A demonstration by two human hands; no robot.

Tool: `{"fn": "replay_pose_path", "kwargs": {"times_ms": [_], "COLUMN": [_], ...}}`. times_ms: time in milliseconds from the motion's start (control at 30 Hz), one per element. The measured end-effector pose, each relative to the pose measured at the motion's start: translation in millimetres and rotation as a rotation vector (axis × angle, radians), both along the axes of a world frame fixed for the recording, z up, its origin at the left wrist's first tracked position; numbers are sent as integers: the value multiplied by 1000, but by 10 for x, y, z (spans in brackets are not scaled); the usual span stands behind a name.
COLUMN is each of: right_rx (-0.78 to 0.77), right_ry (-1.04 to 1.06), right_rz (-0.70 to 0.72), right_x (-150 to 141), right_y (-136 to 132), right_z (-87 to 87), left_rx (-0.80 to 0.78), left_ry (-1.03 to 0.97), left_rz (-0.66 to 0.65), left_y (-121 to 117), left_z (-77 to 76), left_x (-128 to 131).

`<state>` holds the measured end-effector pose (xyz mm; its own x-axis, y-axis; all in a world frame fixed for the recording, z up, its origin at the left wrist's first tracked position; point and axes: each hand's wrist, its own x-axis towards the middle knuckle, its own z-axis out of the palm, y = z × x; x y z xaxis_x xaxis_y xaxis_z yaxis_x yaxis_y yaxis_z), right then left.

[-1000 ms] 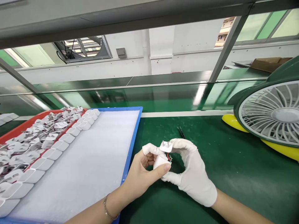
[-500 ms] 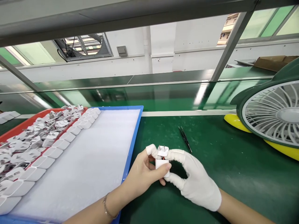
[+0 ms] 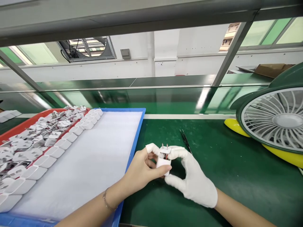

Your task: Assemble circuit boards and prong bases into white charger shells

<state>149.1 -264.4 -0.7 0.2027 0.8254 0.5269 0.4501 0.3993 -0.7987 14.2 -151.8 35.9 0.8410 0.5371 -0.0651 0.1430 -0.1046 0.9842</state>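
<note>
Both my hands meet over the green mat around a small white charger plug [image 3: 163, 160]. My left hand [image 3: 142, 168], bare except for a white finger cot on the index finger, pinches the white housing between thumb and fingers. My right hand [image 3: 193, 181], in a white glove, grips the same piece from the right, its index finger against the pronged cap on top. Two metal prongs point up and a bit of red wire shows between cap and housing.
A blue tray [image 3: 136, 135] lined with white foam holds a row of finished white chargers [image 3: 44, 160] along its left side. A red tray [image 3: 14, 132] behind holds several loose charger parts. Black tweezers [image 3: 186, 141] lie on the mat; a green fan [image 3: 272, 121] stands right.
The pronged cap has come down closer onto the housing, closing the gap where the wires showed. Both hands stayed together and shifted slightly on the mat.
</note>
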Motion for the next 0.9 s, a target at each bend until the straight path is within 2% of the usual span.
{"fn": "replay_pose_path", "kwargs": {"times_ms": [67, 167, 233, 300, 400, 467, 633, 733, 800, 900], "right_rx": [-47, -25, -14, 3, 97, 154, 232, 293, 281, 187], "right_ry": [176, 304, 208, -11, -332, -409, -424, -490, -460, -354], "right_rz": [68, -23, -113, -167, -181, -160, -173, -89, -34, -79], "right_x": [-3, 26, 54, 63, 20, -23, -43, -16, -15, -49], "right_y": [3, -2, -11, -25, -40, -40, -40, -79, -123, -201], "right_z": [-31, -76, -72, -22, 120, 213, 291, 247, 204, 142], "left_rx": [270, 505, 588, 656, 677, 662, 648, 660, 677, 735], "left_ry": [40, 1, -68, -155, -264, -291, -337, -399, -406, -372], "left_rz": [19, -34, -81, -88, -59, -49, -41, -83, -88, -54], "left_y": [14, 4, -12, -21, -8, 12, 57, 64, 57, 36], "left_z": [19, 0, -28, -56, -99, -133, -214, -233, -228, -211], "left_x": [-38, -66, -71, -76, -96, -112, -117, -98, -87, -85]}}
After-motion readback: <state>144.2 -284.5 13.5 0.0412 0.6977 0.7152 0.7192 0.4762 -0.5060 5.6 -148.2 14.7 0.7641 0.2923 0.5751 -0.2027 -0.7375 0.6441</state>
